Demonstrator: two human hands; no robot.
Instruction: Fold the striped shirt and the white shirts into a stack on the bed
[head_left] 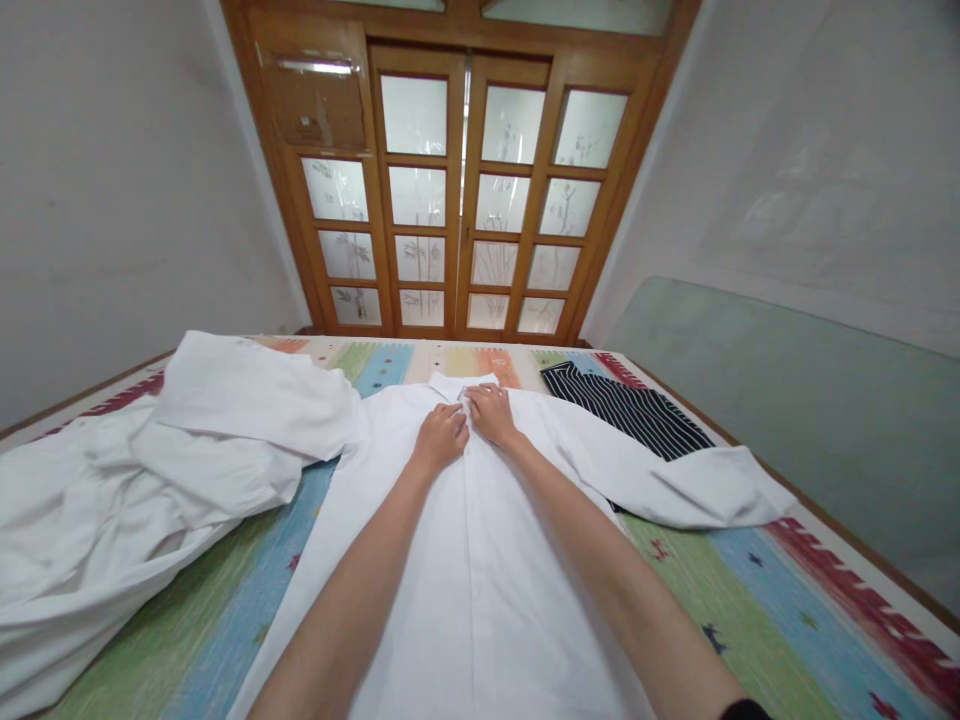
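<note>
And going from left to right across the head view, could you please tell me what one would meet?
Rumpled white cloth, left hand, right hand, black-and-white striped cloth, pale green panel.

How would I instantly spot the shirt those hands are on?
Facing the wooden doors, look at the patterned cover before them. In its middle lies a white shirt, collar toward the doors. Unlike the crumpled white cloth on the left or the striped black garment on the right, it is spread out.
</note>
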